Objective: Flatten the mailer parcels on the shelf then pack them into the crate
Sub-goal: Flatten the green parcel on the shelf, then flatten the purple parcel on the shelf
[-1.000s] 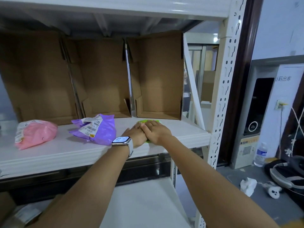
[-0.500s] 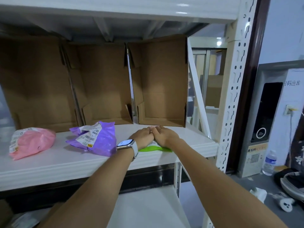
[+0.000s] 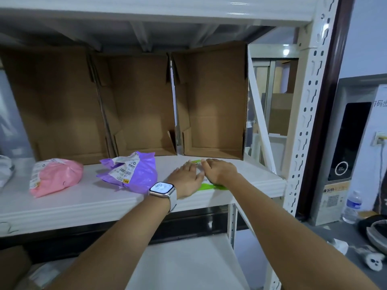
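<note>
- Both hands lie flat with straight fingers, side by side: left hand [image 3: 186,178], right hand [image 3: 219,171], pressing the green mailer [image 3: 209,186] near the shelf [image 3: 83,203] front edge.
- Left of them, a purple mailer [image 3: 134,173], then a pink mailer [image 3: 56,176].
- Behind stand open cardboard boxes [image 3: 213,105].

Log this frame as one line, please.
step: flattening | left hand and right hand: pressing green mailer on shelf | purple mailer, pink mailer: untouched

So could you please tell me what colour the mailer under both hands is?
Bright green mailer, seen in the head view.
</note>
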Demonstrator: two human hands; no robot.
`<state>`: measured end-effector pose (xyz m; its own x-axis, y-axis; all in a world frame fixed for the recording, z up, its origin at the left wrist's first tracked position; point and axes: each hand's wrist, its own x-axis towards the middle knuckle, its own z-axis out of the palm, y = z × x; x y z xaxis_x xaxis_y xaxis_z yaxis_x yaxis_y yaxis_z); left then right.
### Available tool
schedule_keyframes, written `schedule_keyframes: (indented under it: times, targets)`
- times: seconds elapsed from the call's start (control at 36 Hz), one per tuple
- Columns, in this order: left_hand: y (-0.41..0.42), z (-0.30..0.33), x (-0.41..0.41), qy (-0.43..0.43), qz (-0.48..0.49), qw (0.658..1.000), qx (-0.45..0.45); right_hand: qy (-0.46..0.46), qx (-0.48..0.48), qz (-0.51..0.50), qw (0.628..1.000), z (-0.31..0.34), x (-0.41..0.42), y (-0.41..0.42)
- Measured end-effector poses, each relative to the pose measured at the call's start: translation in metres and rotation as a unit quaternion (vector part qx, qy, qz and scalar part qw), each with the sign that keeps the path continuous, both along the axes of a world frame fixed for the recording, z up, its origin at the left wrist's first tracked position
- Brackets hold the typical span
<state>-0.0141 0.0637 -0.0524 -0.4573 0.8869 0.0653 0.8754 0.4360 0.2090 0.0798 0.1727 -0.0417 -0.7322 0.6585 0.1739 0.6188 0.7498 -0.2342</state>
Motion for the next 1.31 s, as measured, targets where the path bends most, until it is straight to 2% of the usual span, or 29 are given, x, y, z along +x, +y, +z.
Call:
schedule_keyframes:
  times: [0.11,0.22,0.33,0.42,0.89,0.94,1.03,1.08,1.14,1.19,1.31]
  targets:
    - [-0.003,0.002,0.002,0.003,0.005,1.000,-0.001,0.040,0.078,-0.007,0.996,0.007,0.001,-0.014]
    - [0.004,0.006,0.009,-0.029,0.013,0.999,0.008,0.101,0.047,0.039,0.993,0.006,-0.009,-0.033]
    - [0.010,0.004,0.008,0.023,-0.010,1.000,-0.016,0.054,-0.017,0.044,0.997,-0.007,0.001,-0.011]
    - [0.011,0.001,0.002,0.021,-0.008,0.999,-0.043,0.028,-0.059,0.021,0.998,-0.011,0.007,0.002]
    - [0.004,0.014,0.010,0.008,0.034,0.996,-0.083,-0.029,-0.008,0.028,0.999,0.001,0.013,-0.002]
    - [-0.006,0.025,0.016,-0.003,0.021,0.998,-0.056,-0.056,0.014,0.015,0.998,0.004,0.014,-0.001]
    - [-0.022,0.048,0.029,-0.021,-0.022,0.999,0.034,-0.108,0.058,-0.022,0.992,0.011,0.013,0.000]
    - [-0.036,0.063,0.027,0.001,-0.020,0.996,0.086,-0.130,0.107,-0.046,0.985,0.019,0.005,-0.009]
    - [-0.049,0.077,0.017,0.041,-0.006,0.990,0.138,-0.093,0.137,-0.057,0.985,0.027,-0.006,-0.024]
    - [-0.068,0.089,0.001,0.063,0.026,0.980,0.185,-0.019,0.125,-0.050,0.991,0.033,-0.023,-0.044]
    - [-0.112,0.102,-0.044,0.067,0.135,0.958,0.242,0.103,-0.022,0.002,0.994,0.042,-0.056,-0.085]
